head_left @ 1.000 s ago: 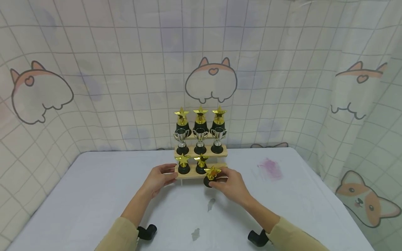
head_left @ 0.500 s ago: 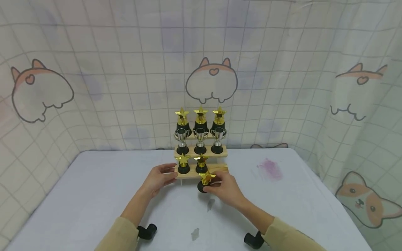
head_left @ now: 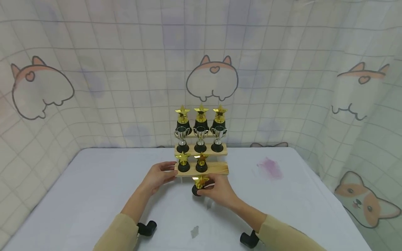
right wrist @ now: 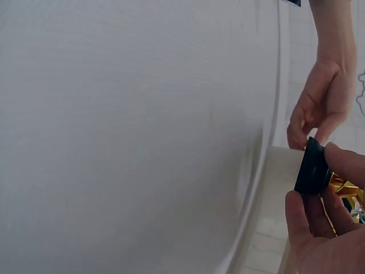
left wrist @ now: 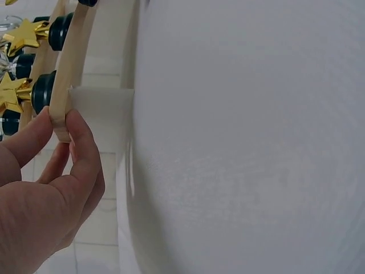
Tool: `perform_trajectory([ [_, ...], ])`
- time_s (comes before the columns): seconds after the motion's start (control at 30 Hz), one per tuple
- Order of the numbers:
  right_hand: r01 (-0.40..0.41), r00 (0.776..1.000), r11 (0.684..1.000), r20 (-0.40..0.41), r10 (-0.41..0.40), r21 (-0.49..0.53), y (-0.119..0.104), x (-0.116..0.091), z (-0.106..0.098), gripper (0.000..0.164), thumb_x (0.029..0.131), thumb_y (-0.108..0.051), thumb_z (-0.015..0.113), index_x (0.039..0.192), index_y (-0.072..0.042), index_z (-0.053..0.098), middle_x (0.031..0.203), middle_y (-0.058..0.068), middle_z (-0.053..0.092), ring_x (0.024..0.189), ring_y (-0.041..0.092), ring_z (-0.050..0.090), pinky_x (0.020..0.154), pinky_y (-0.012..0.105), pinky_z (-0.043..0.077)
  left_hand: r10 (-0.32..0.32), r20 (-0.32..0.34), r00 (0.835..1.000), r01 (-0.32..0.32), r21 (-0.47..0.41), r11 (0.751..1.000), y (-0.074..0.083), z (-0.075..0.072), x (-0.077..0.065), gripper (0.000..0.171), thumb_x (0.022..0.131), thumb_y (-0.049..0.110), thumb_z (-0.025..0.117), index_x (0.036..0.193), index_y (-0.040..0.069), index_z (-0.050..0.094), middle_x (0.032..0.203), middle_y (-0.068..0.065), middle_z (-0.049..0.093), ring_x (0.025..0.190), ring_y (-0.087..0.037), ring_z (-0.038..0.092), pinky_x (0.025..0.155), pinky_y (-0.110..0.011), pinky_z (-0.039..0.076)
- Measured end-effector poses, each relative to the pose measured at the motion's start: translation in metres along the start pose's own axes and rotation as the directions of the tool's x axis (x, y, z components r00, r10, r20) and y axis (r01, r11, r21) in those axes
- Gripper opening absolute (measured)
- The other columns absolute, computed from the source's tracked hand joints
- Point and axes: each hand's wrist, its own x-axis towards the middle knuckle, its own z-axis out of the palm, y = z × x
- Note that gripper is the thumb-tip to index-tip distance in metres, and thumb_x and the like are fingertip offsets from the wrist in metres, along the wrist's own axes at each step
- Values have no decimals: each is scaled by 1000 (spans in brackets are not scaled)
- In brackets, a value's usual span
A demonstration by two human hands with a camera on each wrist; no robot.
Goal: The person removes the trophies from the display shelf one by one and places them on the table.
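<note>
A gold star trophy (head_left: 199, 182) with a black round base is held by my right hand (head_left: 220, 190), just in front of the lowest step of a wooden tiered stand (head_left: 220, 168). In the right wrist view, thumb and fingers grip its black base (right wrist: 313, 168). My left hand (head_left: 159, 177) pinches the left end of that lowest step, thumb above and fingers below, as the left wrist view shows on the step's edge (left wrist: 68, 85). Two gold star trophies, one on the left (head_left: 183, 163) and one in the middle (head_left: 201, 163), stand on the lowest step; its right part is bare wood.
Silver cup trophies (head_left: 200, 137) line the middle step, and taller gold star trophies (head_left: 201, 116) the top one. A white-covered table (head_left: 103, 188) lies beneath, with a pink stain (head_left: 270, 168) at right. A grid-patterned curtain (head_left: 125, 69) hangs behind the stand.
My right hand has drawn the star trophy left and toward me, away from the lowest step's right end, baring the wood there. My left hand stays on the step's left end.
</note>
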Motion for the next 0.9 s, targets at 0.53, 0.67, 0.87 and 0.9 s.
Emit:
perform_trajectory([
  [0.53,-60,996,996,54,64,-70,-3,8,18,41,83,-16,88,117,0,69,102,4,70,95,22,69,80,31,58,13,23,1000,-13,-1,1000,1,-4,-1,49,96,-4,68,142,-8,52,134,-28,55,104,-24,67,92,-37,56],
  [0.67,-72,996,993,53,77,-88,-2,13,25,40,82,-17,88,114,0,69,99,4,70,91,18,69,79,31,58,10,18,1000,-10,6,1000,2,-7,0,49,96,-3,68,142,-6,52,134,-27,54,105,-26,66,93,-38,56],
  [0.87,-81,994,992,61,87,-102,2,14,35,37,80,-14,90,109,-2,70,95,0,70,87,13,66,77,29,56,11,46,999,-11,18,1000,2,-5,1,49,96,-2,68,142,-6,52,135,-27,53,106,-26,66,93,-38,56],
  [0.9,-79,994,992,61,86,-102,2,15,36,37,80,-14,90,109,-1,70,95,0,70,86,13,65,76,28,56,11,46,999,-12,17,1000,2,-4,0,49,96,-2,68,142,-7,52,135,-27,53,106,-26,66,93,-38,56],
])
